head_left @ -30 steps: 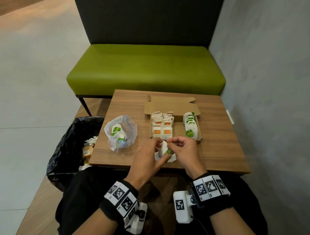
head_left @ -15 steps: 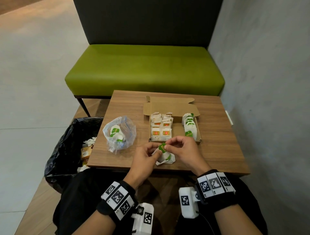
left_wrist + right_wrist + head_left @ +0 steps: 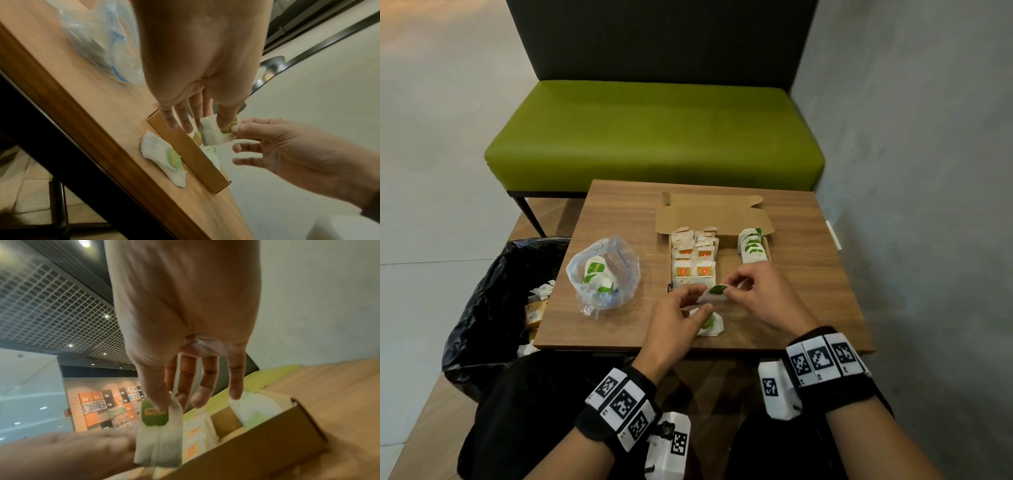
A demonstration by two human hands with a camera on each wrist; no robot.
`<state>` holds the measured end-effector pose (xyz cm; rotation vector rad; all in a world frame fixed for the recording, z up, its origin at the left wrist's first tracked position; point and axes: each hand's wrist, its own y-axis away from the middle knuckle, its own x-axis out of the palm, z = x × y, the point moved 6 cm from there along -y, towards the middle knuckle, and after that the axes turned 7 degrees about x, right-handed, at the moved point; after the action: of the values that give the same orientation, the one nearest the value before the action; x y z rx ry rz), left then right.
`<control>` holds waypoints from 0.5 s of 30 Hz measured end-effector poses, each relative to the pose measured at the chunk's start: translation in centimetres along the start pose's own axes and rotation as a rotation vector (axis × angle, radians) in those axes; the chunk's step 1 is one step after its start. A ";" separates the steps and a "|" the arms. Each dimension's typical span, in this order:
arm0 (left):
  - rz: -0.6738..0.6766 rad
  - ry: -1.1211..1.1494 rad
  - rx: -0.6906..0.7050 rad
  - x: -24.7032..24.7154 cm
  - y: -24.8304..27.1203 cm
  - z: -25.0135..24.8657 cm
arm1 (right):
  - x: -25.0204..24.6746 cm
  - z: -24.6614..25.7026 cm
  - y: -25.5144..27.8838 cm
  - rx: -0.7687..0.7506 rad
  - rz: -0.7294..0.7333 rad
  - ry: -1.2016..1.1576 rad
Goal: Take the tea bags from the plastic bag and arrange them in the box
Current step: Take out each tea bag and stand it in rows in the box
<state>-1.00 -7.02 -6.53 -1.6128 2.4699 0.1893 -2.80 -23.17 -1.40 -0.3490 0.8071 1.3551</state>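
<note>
A white tea bag with a green tag (image 3: 714, 293) hangs just above the table, in front of the open cardboard box (image 3: 768, 251). My left hand (image 3: 698, 301) pinches its left end and my right hand (image 3: 732, 291) pinches the tag end. The left wrist view shows thumb and finger of my left hand (image 3: 213, 121) on the tea bag (image 3: 216, 133). In the right wrist view my right hand (image 3: 164, 404) pinches the tea bag (image 3: 158, 438) at its tag. A second tea bag (image 3: 712, 323) lies on the table below. The clear plastic bag (image 3: 602, 274) holds more.
Inside the box, orange-tagged bags (image 3: 693, 260) fill two rows at the left and green-tagged ones (image 3: 751, 246) one row at the right. A black bin bag (image 3: 493, 308) stands left of the wooden table (image 3: 808, 274). A green bench (image 3: 654, 130) lies beyond.
Both hands have lifted the green-tagged tea bag off the one lying on the table and carried it a little toward the box. The plastic bag and the box have stayed put.
</note>
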 end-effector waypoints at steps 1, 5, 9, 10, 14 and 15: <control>0.001 -0.067 0.003 0.0 -0.1 0.1 | -1.0 -0.4 -0.4 0.027 -0.040 0.040; -0.005 -0.214 0.005 -0.4 -0.1 0.7 | -5.2 -2.7 -2.4 0.126 -0.190 0.176; -0.004 -0.234 0.012 -0.6 -0.1 1.3 | -6.2 -4.7 -4.7 0.150 -0.077 0.230; -0.002 -0.240 0.022 -0.6 -0.2 1.3 | -6.0 -5.0 -5.3 0.153 -0.015 0.216; 0.006 -0.237 0.036 -0.8 -0.4 1.3 | -4.5 -5.8 -7.0 0.180 0.128 0.293; 0.003 -0.232 0.030 -0.9 -0.5 1.4 | -4.1 -6.0 -7.3 0.185 0.128 0.319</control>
<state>-0.10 -6.15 -7.65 -1.4830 2.2887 0.3188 2.28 -31.66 -4.36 -0.3779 1.2285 1.3483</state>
